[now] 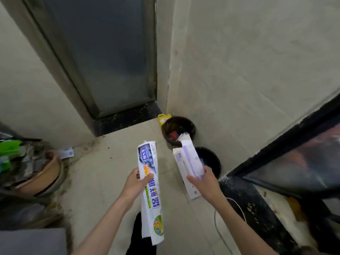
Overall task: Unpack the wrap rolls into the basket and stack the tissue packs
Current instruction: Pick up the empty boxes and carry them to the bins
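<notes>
Two items I logged: left hand clasped wrap roll, long axis pointing away; right hand clasped open carton near bins.

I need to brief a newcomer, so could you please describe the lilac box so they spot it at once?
Start at the dark doorway, then drop to the two round bins by the wall. The lilac box is held above them in the right hand; unlike the printed roll beside it, it is flat and pale.
</notes>
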{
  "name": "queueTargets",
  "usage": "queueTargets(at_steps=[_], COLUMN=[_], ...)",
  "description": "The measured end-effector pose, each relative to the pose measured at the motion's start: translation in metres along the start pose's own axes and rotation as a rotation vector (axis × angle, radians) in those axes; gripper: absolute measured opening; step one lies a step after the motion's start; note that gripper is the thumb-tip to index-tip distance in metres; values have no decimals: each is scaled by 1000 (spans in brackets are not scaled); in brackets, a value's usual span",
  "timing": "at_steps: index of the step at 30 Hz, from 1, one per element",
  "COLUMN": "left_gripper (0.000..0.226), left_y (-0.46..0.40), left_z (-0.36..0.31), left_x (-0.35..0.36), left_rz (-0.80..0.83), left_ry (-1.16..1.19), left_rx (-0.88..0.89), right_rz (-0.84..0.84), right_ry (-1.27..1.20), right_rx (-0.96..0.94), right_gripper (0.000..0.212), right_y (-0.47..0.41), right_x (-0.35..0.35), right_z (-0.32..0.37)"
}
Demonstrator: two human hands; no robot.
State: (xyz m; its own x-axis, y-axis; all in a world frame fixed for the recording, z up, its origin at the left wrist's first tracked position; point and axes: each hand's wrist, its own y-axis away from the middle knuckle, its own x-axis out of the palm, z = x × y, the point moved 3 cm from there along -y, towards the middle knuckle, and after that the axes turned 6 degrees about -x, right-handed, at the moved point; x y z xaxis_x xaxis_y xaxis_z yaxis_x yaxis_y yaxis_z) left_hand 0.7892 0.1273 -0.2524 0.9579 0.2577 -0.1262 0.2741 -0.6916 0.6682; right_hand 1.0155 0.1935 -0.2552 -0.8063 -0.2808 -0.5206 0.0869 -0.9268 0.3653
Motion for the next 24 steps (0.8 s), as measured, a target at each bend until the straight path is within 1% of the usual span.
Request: queueTargets(at_steps=[2, 4, 6, 7, 10, 13, 17, 21, 24], left_gripper=[26, 27, 26, 22, 16, 32, 49, 46, 44], left_y=[-51, -100, -146, -168, -234, -291, -364, -440, -485], left_z=[-24, -47, -67, -75, -94, -91, -50, 27, 79], left_x=[18, 37, 58, 69, 106, 149, 211, 266, 299], left_rz=[68, 123, 175, 197, 236, 296, 333, 360, 369], left_ry=[-35, -98, -159, -185, -309, -420, -586, -718, -764], left_rx=[-27, -72, -97, -99, -97, -120, -130, -155, -184], right_rz=[-43, -88, -117, -119, -136, -116, -82, -103, -144], right_ry=[-49, -87, -129, -147, -186, -163, -58, -88, -136], right_rx=[71, 141, 211, 251, 397, 503, 598, 721, 769], right_gripper=[41, 32, 28, 30, 44, 52, 62, 65, 63], right_y=[-46, -89, -127, -147, -200, -243, -292, -334, -358], right_x=[-4, -8, -11, -12, -15, -10, 14, 52, 76], right_z=[-5, -10, -22, -30, -64, -112, -193, -287, -346])
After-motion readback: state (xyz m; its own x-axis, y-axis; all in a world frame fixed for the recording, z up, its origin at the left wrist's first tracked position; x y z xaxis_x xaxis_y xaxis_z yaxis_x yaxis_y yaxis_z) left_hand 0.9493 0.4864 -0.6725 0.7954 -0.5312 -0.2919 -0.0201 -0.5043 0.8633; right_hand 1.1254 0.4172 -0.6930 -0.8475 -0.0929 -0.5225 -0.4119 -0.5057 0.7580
